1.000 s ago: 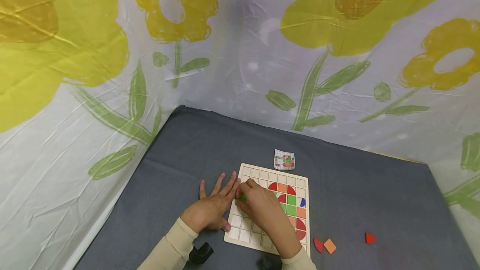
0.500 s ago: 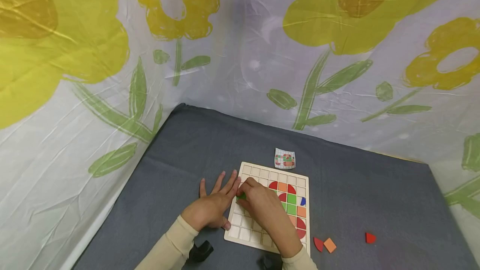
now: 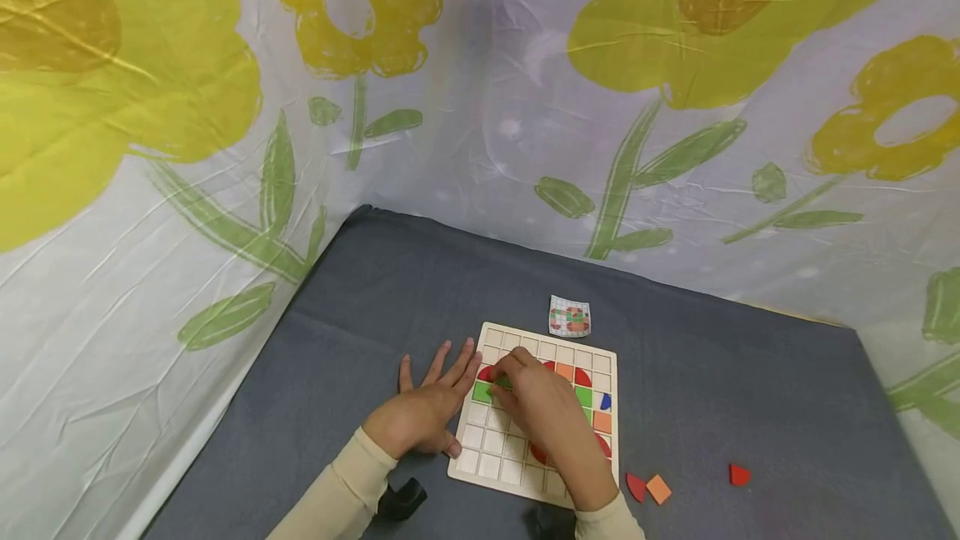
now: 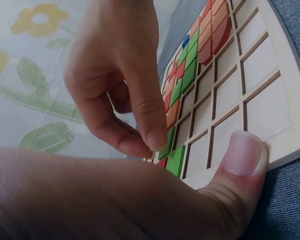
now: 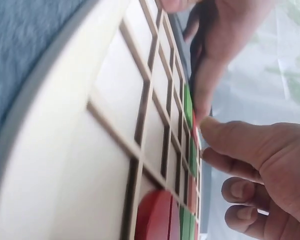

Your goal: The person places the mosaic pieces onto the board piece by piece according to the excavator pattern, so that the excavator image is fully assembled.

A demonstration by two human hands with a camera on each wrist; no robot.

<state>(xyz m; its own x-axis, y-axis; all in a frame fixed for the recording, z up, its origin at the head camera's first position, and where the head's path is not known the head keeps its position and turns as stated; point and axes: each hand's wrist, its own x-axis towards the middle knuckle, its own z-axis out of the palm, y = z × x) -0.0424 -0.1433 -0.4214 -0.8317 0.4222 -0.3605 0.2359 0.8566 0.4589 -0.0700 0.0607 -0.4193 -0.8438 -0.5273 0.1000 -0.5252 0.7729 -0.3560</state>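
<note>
My left hand point(image 3: 422, 419) lies with fingers spread along the left edge of a wooden grid board point(image 3: 498, 467), its thumb pressing the near-left rim. Over the board's left part, my right hand point(image 3: 542, 398) pinches a green square tile point(image 4: 166, 144) between thumb and forefinger, at a cell of the grid. Directly left of it, another green tile point(image 3: 481, 392) sits in the edge column. A red rounded tile point(image 3: 486, 373) lies just behind that one. Red, orange and green tiles fill cells farther right, partly hidden by my right hand and forearm.
A small printed pattern card point(image 3: 570, 317) lies behind the board. Right of the board are a red quarter-round tile point(image 3: 636, 487), an orange square tile point(image 3: 658, 489) and, farther off, another red tile point(image 3: 739, 475). A blue piece point(image 3: 606, 402) sits in the right column.
My right hand has shifted slightly right from the edge column, uncovering a green tile and a red tile there. My left hand keeps its place.
</note>
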